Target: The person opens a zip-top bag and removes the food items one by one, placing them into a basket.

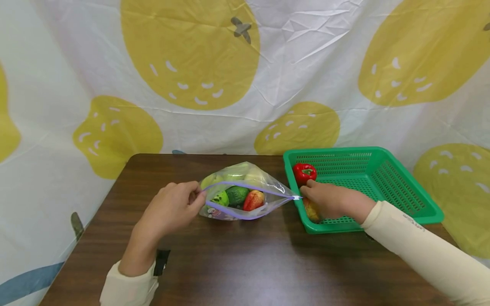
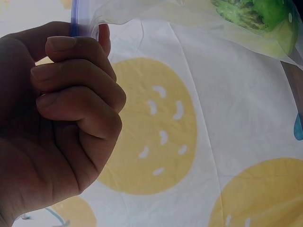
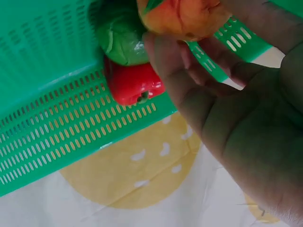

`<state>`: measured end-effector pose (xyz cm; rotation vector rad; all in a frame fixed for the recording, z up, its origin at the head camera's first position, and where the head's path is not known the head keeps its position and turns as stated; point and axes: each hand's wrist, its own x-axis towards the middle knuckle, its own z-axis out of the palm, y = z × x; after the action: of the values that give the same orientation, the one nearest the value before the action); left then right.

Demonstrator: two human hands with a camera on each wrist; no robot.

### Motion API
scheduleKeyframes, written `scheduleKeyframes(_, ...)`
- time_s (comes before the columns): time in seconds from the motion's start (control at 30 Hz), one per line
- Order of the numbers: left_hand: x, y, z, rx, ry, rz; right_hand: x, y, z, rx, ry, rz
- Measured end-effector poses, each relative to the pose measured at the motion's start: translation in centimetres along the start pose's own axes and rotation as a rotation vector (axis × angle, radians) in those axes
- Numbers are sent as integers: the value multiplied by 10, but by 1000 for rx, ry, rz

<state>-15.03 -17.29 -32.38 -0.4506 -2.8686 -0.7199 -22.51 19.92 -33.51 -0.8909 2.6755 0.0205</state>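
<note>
My left hand (image 1: 174,206) pinches the purple-edged left end of a clear zip bag (image 1: 273,187) between thumb and forefinger. The bag's mouth gapes; inside are a light green fruit (image 1: 220,198), a dark green one (image 1: 237,195) and a red-and-yellow fruit (image 1: 254,200). A white slider (image 1: 296,197) sits at its right end, by the basket rim. My right hand (image 1: 333,199) reaches into the green basket (image 1: 432,208), fingers slightly bent around an orange-yellow fruit (image 3: 184,19) and touching its edge. Beside it lie a green pepper (image 3: 122,40) and a red bell pepper (image 1: 305,173).
The bag and basket rest on a dark brown wooden table (image 1: 245,259). Behind it hangs a white cloth (image 1: 199,131) printed with big yellow fruit. The basket has raised slotted walls.
</note>
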Motion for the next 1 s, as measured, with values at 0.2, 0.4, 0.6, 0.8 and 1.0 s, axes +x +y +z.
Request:
scheduleKeyframes(0.2,0,0,-1,-4,-12,-8,3,-1,2,-11,-16,23)
scheduleKeyframes(0.4,0,-1,-1,-2,-14,-3,6,2,5,60,-69,9)
scheduleKeyframes(0.6,1,-1,-1,-3,-18,-8,8,3,5,68,-76,-2)
scheduleKeyframes(0.8,1,-2,-1,-3,-15,-9,4,1,-4,69,-82,-8)
scheduleKeyframes(1.0,0,-1,-2,-2,-12,-6,-22,-15,-50,-42,28,28)
